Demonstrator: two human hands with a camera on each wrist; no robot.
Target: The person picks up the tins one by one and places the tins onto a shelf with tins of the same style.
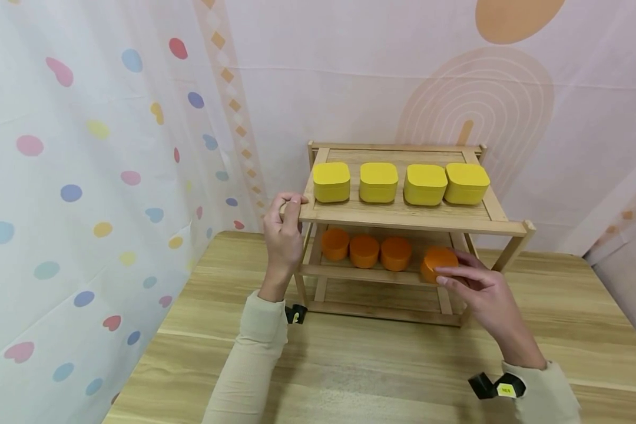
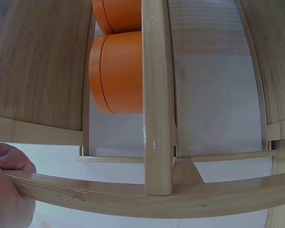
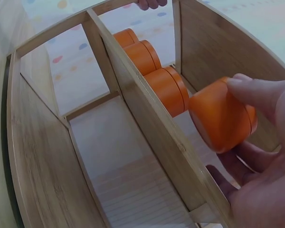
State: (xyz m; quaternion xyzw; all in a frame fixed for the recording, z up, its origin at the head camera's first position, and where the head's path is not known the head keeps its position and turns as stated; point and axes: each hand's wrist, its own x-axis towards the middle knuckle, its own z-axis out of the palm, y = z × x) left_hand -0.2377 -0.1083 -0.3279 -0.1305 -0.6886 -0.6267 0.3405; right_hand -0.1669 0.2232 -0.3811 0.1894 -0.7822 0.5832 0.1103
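Note:
My right hand (image 1: 484,291) pinches an orange lidded box (image 1: 439,263) between thumb and fingers at the right end of the middle shelf board. In the right wrist view this held box (image 3: 222,114) is tilted, close over the board's front rail. Three more orange round boxes (image 1: 364,251) stand in a row to its left on the same board. My left hand (image 1: 284,235) grips the upper left corner of the wooden shelf rack (image 1: 403,219). The left wrist view shows that hand (image 2: 9,185) at the end of a side rail.
Several yellow lidded boxes (image 1: 378,182) line the top board, the two rightmost close together. Below the orange boxes is a bottom board (image 1: 378,294). The rack stands on a wood-grain table (image 1: 376,365) before a patterned curtain (image 1: 318,88).

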